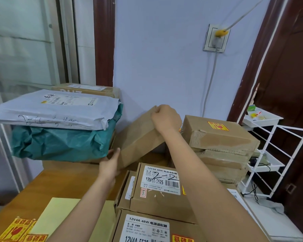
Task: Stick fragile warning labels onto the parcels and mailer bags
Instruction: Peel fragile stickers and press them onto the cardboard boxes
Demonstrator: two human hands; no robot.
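Right hand (164,117): my fingers curl over the top corner of the tilted cardboard parcel (140,137), tipping it up, I judge, to free a face for a label.
Left hand (110,163): fingers straight, bracing its lower edge.
Labels: yellow-and-red fragile stickers (16,229) lie at the near left on the wooden table (47,182).
Textures: matte plain board; crinkled teal mailer bag (59,144) beside it.

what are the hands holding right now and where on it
A tilted brown cardboard box: the right hand grips its raised top corner, the left hand rests with straight fingers against its lower left edge.
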